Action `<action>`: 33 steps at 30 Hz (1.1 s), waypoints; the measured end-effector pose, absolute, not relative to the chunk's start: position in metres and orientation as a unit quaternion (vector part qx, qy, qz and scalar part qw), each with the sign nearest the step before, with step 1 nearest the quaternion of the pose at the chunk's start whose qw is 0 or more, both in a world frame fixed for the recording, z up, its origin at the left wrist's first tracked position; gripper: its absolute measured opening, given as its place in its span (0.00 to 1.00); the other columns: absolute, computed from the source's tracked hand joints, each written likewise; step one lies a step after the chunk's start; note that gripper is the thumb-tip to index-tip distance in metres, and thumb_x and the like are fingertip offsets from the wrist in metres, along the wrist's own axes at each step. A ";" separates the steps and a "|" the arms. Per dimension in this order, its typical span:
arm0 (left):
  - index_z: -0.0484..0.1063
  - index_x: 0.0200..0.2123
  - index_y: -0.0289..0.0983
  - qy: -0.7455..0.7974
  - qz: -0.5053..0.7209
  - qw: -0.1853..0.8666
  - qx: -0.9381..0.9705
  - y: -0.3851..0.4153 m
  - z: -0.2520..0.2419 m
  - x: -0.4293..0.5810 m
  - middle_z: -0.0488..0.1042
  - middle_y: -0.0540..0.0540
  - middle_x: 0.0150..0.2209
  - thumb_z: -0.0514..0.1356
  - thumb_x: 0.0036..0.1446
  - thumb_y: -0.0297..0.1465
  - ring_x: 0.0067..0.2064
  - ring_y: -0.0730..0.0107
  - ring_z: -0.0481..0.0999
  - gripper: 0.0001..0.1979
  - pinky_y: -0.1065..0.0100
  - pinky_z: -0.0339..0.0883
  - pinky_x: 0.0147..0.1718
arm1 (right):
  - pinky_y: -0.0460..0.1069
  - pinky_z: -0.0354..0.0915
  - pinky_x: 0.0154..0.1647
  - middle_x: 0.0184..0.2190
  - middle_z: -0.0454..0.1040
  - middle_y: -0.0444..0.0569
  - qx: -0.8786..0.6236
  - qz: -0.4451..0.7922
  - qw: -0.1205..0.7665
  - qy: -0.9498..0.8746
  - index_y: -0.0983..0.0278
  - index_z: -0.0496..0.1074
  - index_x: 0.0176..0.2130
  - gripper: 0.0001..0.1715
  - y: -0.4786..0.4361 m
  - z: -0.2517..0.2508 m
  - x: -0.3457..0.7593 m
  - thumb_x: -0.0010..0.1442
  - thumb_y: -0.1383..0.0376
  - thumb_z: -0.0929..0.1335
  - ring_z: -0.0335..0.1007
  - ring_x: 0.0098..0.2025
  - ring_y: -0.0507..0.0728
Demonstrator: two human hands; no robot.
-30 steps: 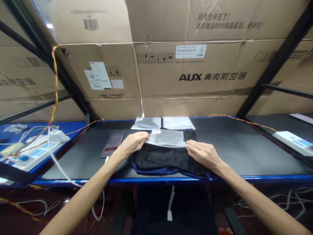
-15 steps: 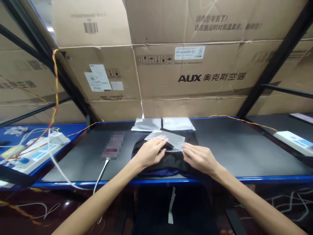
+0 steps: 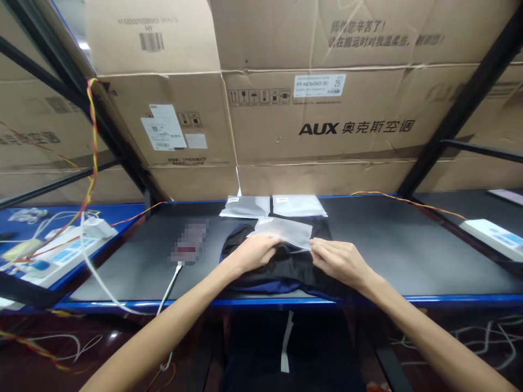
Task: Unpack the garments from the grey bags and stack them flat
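Observation:
A translucent frosted plastic bag [image 3: 288, 231] with a small white label lies tilted over a folded black-and-blue cloth [image 3: 281, 272]. My right hand [image 3: 337, 258] pinches the bag's lower right corner. At the lower left edge of the bag is my left hand [image 3: 257, 253], its fingers curled against the plastic and its fingertips partly hidden there. Just beyond are two more labelled frosted bags: one looks grey [image 3: 247, 207], the other whiter [image 3: 298, 206]. They lie side by side.
A blurred-out phone-like item [image 3: 190, 242] with a white cable [image 3: 168, 288] lies on the dark tabletop [image 3: 392, 245] to the left. Power strips stand at left [image 3: 67, 253] and right [image 3: 496, 237]. Large cardboard [image 3: 327, 147] and black metal posts [image 3: 461, 92] rise behind.
The bag has shifted slightly to the right with my right hand. My left hand has slid down and left, from atop the bag to its lower edge.

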State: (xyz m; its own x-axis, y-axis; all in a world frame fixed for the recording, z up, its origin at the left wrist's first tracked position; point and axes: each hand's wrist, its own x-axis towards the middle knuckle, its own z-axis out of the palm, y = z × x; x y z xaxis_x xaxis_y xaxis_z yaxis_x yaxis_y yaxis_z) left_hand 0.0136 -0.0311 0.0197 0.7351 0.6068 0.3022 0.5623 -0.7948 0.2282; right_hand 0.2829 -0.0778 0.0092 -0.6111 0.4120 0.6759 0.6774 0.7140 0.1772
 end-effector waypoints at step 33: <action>0.78 0.40 0.39 0.186 0.246 0.387 0.869 -0.039 0.019 -0.014 0.78 0.44 0.51 0.58 0.58 0.27 0.61 0.55 0.70 0.09 0.52 0.55 0.64 | 0.55 0.69 0.56 0.55 0.74 0.54 -0.504 -0.101 0.247 -0.821 0.64 0.76 0.52 0.23 0.006 0.012 0.291 0.63 0.74 0.60 0.71 0.57 0.62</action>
